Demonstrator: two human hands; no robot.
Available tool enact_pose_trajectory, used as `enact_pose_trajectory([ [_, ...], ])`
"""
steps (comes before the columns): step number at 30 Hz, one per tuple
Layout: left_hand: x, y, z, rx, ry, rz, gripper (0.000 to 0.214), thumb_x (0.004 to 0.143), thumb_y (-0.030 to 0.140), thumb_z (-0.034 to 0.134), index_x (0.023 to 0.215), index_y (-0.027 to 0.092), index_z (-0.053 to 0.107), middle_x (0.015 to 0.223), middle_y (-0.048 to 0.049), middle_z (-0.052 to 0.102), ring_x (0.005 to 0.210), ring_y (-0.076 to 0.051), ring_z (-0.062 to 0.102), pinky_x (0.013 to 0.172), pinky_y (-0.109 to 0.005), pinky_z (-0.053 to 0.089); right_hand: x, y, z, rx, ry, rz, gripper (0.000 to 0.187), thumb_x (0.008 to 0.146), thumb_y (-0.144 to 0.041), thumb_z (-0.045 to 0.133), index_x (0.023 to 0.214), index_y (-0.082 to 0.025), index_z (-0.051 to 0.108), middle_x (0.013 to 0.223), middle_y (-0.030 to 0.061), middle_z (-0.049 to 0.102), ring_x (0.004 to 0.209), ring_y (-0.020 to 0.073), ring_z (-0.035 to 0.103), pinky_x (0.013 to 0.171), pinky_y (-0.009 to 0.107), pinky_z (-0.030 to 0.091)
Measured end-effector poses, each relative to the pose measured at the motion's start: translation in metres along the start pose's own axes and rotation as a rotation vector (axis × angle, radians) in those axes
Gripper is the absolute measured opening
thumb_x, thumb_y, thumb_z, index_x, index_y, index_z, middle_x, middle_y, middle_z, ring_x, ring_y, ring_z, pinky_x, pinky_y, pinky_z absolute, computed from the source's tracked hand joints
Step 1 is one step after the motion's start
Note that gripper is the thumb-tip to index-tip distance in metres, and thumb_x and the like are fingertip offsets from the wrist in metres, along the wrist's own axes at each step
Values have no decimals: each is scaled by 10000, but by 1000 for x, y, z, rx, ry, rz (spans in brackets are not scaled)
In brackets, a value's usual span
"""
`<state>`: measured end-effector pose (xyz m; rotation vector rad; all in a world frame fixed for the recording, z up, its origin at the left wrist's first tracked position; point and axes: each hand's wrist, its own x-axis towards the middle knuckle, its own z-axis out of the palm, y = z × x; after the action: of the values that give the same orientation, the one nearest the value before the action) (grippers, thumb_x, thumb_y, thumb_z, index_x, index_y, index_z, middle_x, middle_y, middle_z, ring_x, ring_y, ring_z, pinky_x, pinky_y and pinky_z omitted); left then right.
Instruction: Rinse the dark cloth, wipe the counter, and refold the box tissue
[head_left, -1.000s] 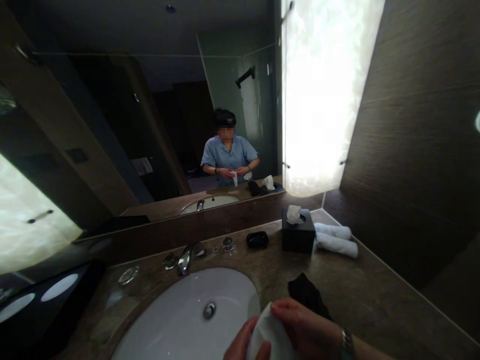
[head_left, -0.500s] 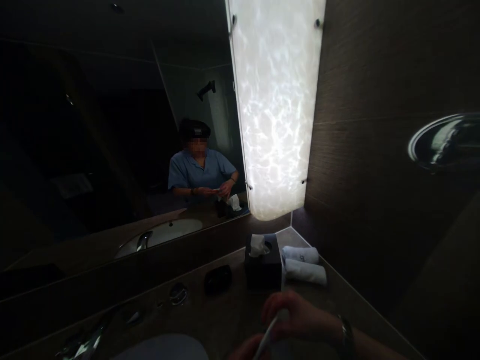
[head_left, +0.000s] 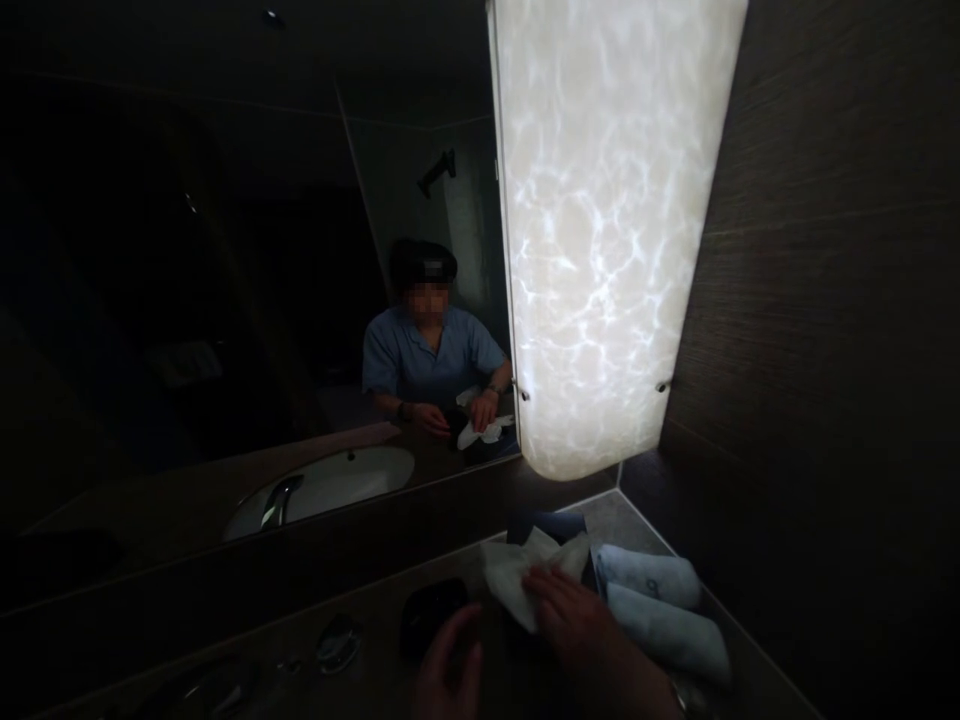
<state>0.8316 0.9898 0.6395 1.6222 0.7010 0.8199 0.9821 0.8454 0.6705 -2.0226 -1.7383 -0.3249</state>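
My right hand point(head_left: 577, 625) pinches a crumpled white tissue point(head_left: 514, 575) and holds it over the dark tissue box point(head_left: 551, 524) near the corner of the counter. My left hand point(head_left: 450, 668) hovers low beside it with loosely curved fingers and nothing in them, close to a small black dish point(head_left: 429, 612). A watch sits on my right wrist. The mirror point(head_left: 225, 300) reflects both hands at the tissue box.
Two rolled white towels point(head_left: 651, 577) lie against the dark wall right of the box. A glowing white light panel point(head_left: 600, 230) hangs above the corner. The stone counter point(head_left: 360, 610) holds a round metal stopper knob point(head_left: 337, 640). The sink shows only as a reflection.
My right hand has carried the tissue up and forward onto the tissue box. The left hand has let go of it and come apart. The view has tilted slightly towards the corner.
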Motion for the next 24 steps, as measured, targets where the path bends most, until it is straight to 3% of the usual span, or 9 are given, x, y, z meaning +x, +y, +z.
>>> enact_pose_trajectory([
  [4, 29, 45, 25, 126, -130, 27, 593, 740, 550, 538, 1127, 134, 708, 1224, -172, 708, 1183, -373, 632, 1093, -602, 457, 43, 14, -38, 25, -385, 295, 314, 900, -77, 473, 1144, -66, 669, 974, 204, 771, 850, 318, 747, 740, 400, 578],
  [8, 49, 55, 57, 210, -236, 116, 676, 753, 425, 478, 1282, 37, 637, 1278, -239, 654, 1222, -361, 599, 1135, -587, 420, 78, 42, -60, 193, -476, 300, 180, 926, -161, 546, 996, -134, 710, 923, 123, 779, 788, 223, 712, 695, 291, 499],
  [10, 55, 51, 67, 264, -260, 151, 660, 764, 374, 478, 1310, 36, 632, 1242, -256, 640, 1178, -354, 611, 1109, -571, 440, 77, 54, -57, 323, -406, 332, 170, 948, -192, 533, 959, -156, 699, 923, 86, 773, 802, 188, 688, 726, 277, 499],
  [13, 63, 48, 72, 297, -270, 160, 522, 788, 374, 491, 1158, 94, 730, 1122, -234, 656, 1094, -356, 622, 1045, -554, 463, 56, 61, -50, 405, -198, 339, 169, 935, -200, 528, 1008, -173, 678, 938, 73, 762, 831, 195, 688, 776, 315, 538],
  [15, 69, 50, 73, 299, -281, 152, 439, 798, 400, 504, 1035, 142, 770, 1034, -201, 681, 1049, -356, 626, 1004, -544, 466, 37, 60, -44, 344, 2, 320, 288, 901, -169, 529, 1166, -171, 643, 1110, 119, 751, 1001, 243, 699, 916, 410, 559],
  [17, 75, 52, 75, 289, -285, 137, 409, 790, 415, 522, 982, 166, 784, 976, -177, 688, 994, -343, 638, 966, -527, 473, 19, 57, -36, 250, 163, 313, 465, 865, -128, 524, 1327, -165, 561, 1240, 155, 714, 1165, 285, 660, 1097, 545, 479],
  [19, 78, 52, 76, 259, -271, 124, 405, 777, 431, 547, 967, 170, 792, 967, -171, 685, 978, -333, 645, 956, -515, 479, 9, 54, -27, 218, 197, 332, 557, 851, -114, 514, 1407, -146, 495, 1174, 154, 728, 1154, 297, 663, 1178, 642, 374],
  [22, 80, 50, 77, 204, -245, 116, 389, 745, 443, 574, 931, 182, 795, 970, -164, 705, 991, -339, 642, 969, -521, 478, 8, 50, -18, 337, 105, 391, 666, 850, -109, 504, 1505, -134, 388, 932, 67, 743, 966, 254, 704, 1213, 652, 321],
  [24, 80, 51, 76, 178, -236, 114, 373, 733, 454, 586, 913, 199, 791, 969, -147, 725, 988, -341, 641, 971, -527, 474, 12, 47, -18, 389, 116, 436, 761, 829, -131, 555, 1554, -166, 323, 1003, 62, 753, 1057, 263, 688, 1247, 654, 255],
])
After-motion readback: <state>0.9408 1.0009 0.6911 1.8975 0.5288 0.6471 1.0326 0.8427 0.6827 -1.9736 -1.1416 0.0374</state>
